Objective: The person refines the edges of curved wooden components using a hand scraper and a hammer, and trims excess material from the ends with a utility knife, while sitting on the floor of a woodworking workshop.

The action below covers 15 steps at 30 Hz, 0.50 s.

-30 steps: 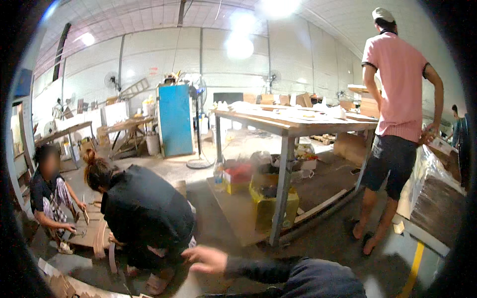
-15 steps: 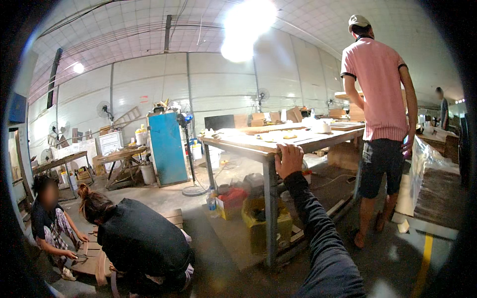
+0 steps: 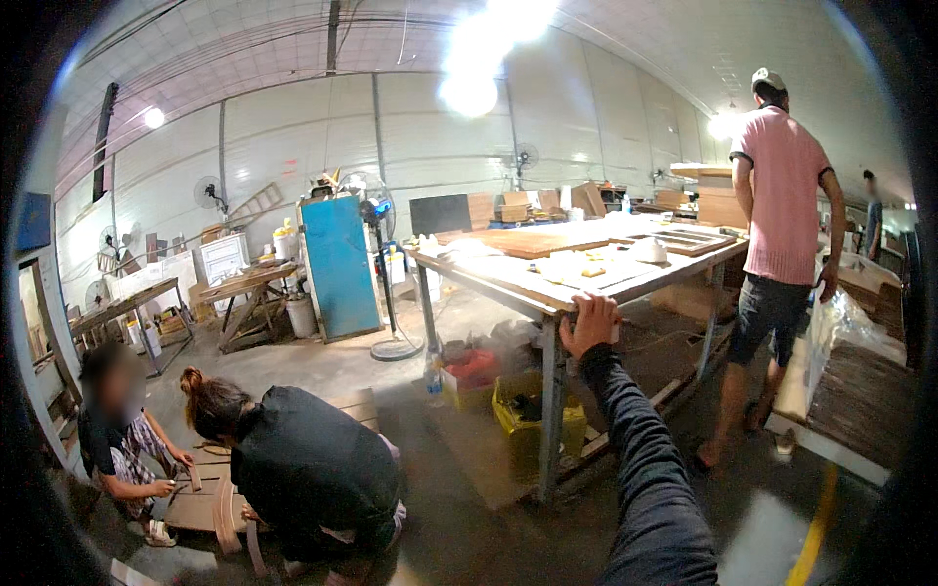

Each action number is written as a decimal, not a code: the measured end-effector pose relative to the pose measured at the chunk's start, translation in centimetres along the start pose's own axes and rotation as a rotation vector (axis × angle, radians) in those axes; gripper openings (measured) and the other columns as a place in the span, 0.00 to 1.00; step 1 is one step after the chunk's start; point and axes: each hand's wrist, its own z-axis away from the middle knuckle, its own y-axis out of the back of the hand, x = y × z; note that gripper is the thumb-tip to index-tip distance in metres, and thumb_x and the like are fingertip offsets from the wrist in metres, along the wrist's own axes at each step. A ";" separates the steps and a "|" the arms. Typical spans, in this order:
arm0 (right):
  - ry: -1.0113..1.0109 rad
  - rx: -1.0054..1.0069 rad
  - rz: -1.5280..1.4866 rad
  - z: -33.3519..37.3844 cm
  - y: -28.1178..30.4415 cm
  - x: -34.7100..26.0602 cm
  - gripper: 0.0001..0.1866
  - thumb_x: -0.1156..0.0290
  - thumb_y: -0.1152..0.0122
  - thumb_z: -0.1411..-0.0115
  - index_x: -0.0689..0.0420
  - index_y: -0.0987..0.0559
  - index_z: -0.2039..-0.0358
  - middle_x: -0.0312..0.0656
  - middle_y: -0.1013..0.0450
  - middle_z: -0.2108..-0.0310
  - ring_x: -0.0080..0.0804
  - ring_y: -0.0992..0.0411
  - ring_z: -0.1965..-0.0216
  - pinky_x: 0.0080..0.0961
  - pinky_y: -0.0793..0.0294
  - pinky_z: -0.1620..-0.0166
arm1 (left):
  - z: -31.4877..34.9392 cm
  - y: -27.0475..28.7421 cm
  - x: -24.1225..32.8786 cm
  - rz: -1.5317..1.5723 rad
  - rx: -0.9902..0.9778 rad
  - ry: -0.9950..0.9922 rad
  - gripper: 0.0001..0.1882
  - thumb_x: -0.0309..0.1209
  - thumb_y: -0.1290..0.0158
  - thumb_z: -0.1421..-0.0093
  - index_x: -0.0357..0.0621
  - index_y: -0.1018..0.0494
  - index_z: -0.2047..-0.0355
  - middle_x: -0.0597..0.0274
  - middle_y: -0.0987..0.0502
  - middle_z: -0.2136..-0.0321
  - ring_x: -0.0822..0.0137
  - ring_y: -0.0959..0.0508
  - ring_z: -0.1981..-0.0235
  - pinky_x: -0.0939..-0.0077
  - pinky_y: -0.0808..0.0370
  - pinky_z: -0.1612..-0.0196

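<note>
One bare right hand (image 3: 591,322), at the end of a dark long sleeve (image 3: 655,479), lies on the near corner of a large, pale-topped worktop (image 3: 518,286) with grey metal legs. Its fingers bend over the edge; from where I stand I cannot tell whether the grip is clenched on that corner or merely leaning. The worktop is to the right of a tall blue cabinet (image 3: 342,269). Toward its far edge I see a flat brown wooden panel (image 3: 528,241); near its right edge, a rounded white object (image 3: 647,251) and a dark-framed panel with openings (image 3: 684,239). A person in a pink shirt (image 3: 782,195) stands by the right end.
</note>
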 end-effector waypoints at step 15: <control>-0.327 -0.785 0.016 -1.9 1.7 -1.4 0.45 0.41 0.49 0.56 0.56 0.46 0.43 0.49 0.55 0.45 0.42 0.58 0.43 0.45 0.59 0.40 | 1.3 1.4 2.9 0.139 -0.288 -0.048 0.17 0.34 0.40 0.51 0.33 0.25 0.66 0.53 0.23 0.69 0.62 0.25 0.66 0.69 0.31 0.60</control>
